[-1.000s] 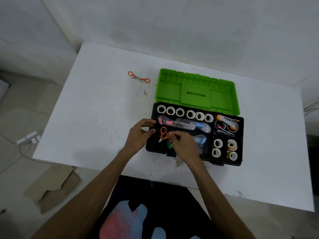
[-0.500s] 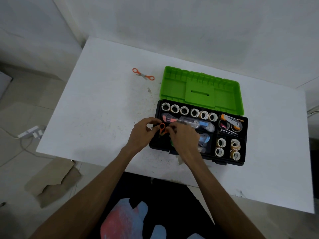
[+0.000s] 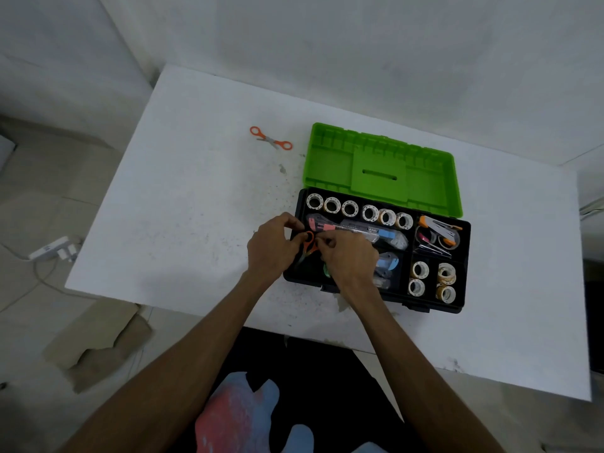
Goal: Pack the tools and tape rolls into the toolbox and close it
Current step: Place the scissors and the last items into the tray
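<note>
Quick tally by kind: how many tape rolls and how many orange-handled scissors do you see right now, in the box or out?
White and tan tape rolls, back row of the black toolbox: 6
Tape rolls, front right compartment: 4
Orange-handled scissors: 2, one loose on the white table, one held over the box by the left hand and right hand
Total: 12

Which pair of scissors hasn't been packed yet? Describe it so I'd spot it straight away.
Start at the open toolbox with its green lid lying back on the white table. Just left of the lid, alone on the tabletop, lie small orange-handled scissors. Unlike the orange pair in the hands, nothing touches them.
</note>
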